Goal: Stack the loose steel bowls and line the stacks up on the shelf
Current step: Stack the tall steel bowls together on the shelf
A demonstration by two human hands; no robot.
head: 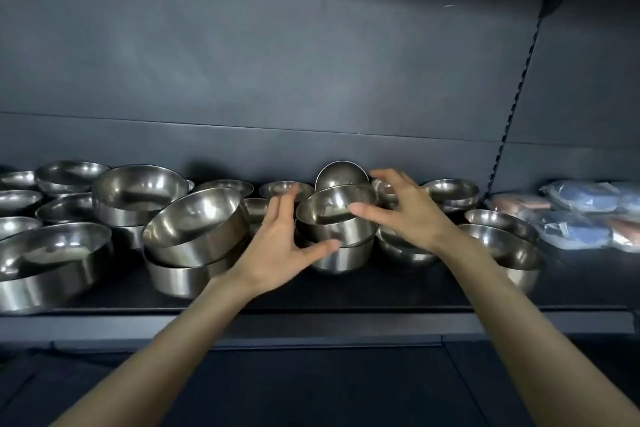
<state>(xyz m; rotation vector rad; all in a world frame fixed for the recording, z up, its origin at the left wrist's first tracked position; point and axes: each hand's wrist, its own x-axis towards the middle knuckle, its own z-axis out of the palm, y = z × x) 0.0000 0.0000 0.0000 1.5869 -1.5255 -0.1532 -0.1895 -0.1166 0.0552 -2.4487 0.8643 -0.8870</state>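
Bowls of polished steel sit nested in a small stack (337, 239) mid-shelf (398, 288), the top bowl (334, 206) tilted. Light, rigid and slippery, the stack looks best clasped by opposite walls below the rims. The left hand (280, 243) and right hand (410, 215) flank it, fingers (285, 199) spread, grasping nothing.

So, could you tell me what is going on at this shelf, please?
A person is tidying the shelf. The left grip and right grip flank the middle stack of steel bowls, open, not clasped on it. A tilted stack leans to its left; other bowls lie around.
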